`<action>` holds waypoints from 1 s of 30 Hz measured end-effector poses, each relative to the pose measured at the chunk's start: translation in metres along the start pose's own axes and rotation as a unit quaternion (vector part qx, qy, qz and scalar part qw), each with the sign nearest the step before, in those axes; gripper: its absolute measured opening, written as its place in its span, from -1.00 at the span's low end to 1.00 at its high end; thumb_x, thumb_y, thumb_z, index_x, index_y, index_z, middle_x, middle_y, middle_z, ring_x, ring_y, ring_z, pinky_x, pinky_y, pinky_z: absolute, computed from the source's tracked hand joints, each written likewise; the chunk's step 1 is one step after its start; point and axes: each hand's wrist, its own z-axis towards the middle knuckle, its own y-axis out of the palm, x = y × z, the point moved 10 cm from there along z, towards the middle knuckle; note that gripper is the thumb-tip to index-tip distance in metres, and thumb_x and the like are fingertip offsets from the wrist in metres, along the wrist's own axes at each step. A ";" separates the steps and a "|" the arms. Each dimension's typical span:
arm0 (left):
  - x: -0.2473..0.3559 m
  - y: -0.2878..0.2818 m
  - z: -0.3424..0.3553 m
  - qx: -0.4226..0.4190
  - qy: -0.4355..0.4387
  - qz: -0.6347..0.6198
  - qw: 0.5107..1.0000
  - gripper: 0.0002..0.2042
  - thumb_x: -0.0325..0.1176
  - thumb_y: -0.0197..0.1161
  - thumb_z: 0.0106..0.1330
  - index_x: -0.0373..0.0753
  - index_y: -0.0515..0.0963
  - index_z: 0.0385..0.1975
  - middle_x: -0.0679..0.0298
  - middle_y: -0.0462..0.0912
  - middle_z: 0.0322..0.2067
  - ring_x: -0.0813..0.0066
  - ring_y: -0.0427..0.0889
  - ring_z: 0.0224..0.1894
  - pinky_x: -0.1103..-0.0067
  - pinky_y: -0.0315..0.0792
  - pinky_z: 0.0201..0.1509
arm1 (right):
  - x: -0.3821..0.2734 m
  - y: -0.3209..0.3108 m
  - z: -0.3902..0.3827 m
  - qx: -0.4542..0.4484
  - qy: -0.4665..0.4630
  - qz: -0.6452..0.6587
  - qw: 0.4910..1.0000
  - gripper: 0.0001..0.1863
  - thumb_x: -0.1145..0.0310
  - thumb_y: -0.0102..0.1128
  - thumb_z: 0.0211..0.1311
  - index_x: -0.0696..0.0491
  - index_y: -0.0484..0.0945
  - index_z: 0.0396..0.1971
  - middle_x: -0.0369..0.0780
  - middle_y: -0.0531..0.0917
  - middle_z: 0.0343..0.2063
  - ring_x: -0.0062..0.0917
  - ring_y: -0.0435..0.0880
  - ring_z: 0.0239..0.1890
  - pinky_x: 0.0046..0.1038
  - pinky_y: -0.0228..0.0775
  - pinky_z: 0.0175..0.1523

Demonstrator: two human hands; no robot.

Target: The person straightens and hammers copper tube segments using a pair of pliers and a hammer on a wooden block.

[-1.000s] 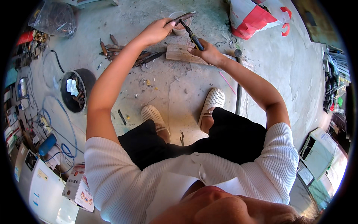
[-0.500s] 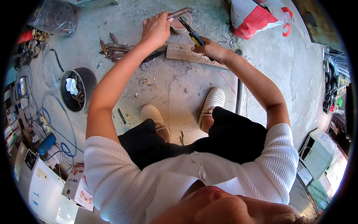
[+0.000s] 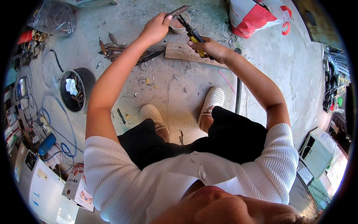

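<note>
My left hand [image 3: 154,30] is closed round a brown cylinder [image 3: 178,11] with a narrow tip, held out level at the top. A pair of pliers [image 3: 194,36] with black and yellow handles is in my right hand [image 3: 210,49]. The pliers' dark jaws point up and left, close to the underside of the cylinder; I cannot tell whether they touch it. Behind the jaws stands a small tub [image 3: 179,24] of reddish-brown bits. Several similar brown cylinders [image 3: 115,47] lie in a pile on the floor, left of my left wrist.
A wooden board [image 3: 190,53] lies below my hands, with a dark metal bar [image 3: 239,86] to its right. On the left stands a black bucket [image 3: 88,86] with brown pieces and white paper. A red and white bag [image 3: 257,18] sits at the far right. Small scraps litter the floor.
The pliers' handles have spread apart and their jaws have shifted slightly left and up, below the cylinder. My left hand and the cylinder have moved a little left.
</note>
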 end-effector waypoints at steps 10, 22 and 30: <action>0.023 -0.002 -0.008 0.015 0.041 0.150 0.988 -0.64 -0.10 -0.10 0.39 -0.21 0.43 -0.03 0.01 0.60 -0.22 -0.03 0.55 -0.14 0.27 0.40 -0.05 | 0.001 -0.004 -0.002 0.011 0.005 -0.014 1.000 -0.62 0.00 0.18 0.15 -0.02 0.47 -0.22 -0.40 0.40 -0.46 -0.73 0.32 -0.43 -0.65 0.16 -0.40; 0.034 -0.001 -0.011 0.043 0.092 0.207 0.973 -0.68 -0.16 -0.09 0.39 -0.26 0.43 -0.09 0.00 0.60 -0.29 -0.01 0.57 -0.21 0.21 0.36 -0.09 | 0.004 -0.003 -0.002 0.013 0.008 -0.007 1.000 -0.66 0.04 0.20 0.14 0.02 0.48 -0.33 -0.39 0.42 -0.53 -0.73 0.33 -0.51 -0.64 0.15 -0.48; 0.038 0.003 -0.016 0.036 0.101 0.224 0.969 -0.70 -0.22 -0.08 0.38 -0.29 0.41 -0.08 0.00 0.60 -0.29 -0.01 0.57 -0.23 0.18 0.32 -0.11 | 0.012 -0.002 -0.001 0.010 0.029 -0.006 1.000 -0.69 0.07 0.18 0.17 0.03 0.48 -0.36 -0.39 0.44 -0.54 -0.71 0.34 -0.53 -0.62 0.15 -0.48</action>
